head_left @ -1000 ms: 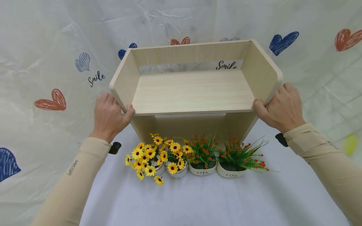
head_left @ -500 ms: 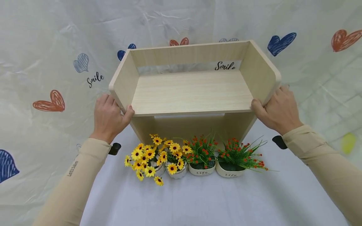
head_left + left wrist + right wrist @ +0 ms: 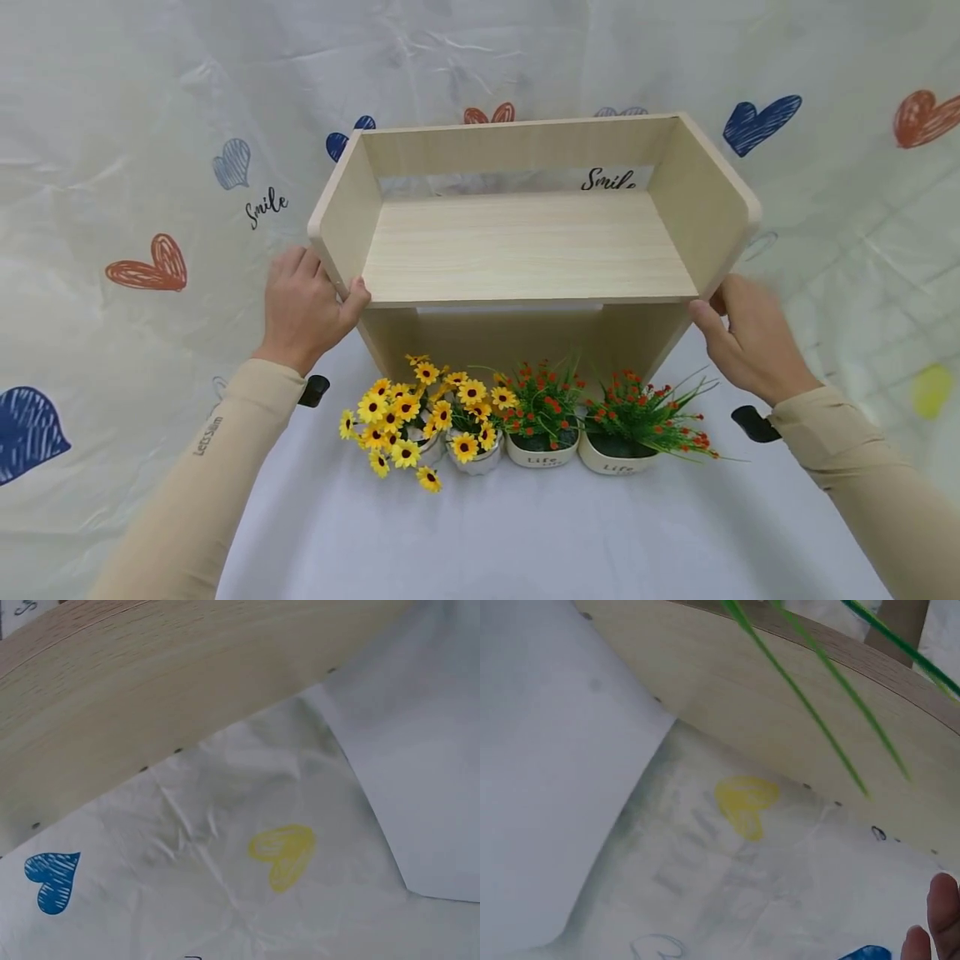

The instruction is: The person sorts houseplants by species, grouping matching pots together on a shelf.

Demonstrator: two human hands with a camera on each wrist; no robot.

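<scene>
- Lowering the right hand since the earlier frame, from high on the right panel to near the front corner of the wooden shelf.
- Loosening at centre right, with relaxed fingers, the thumb close to the edge and no firm hold apparent.
- Gripping the left panel at centre left with the curled left hand, thumb by the front edge.
- Standing at centre frame with the shelf, behind yellow flowers and red-flowered plants.
- Apparently ending a placing or steadying step; probably calling next for freeing the left without nudging the shelf.
</scene>
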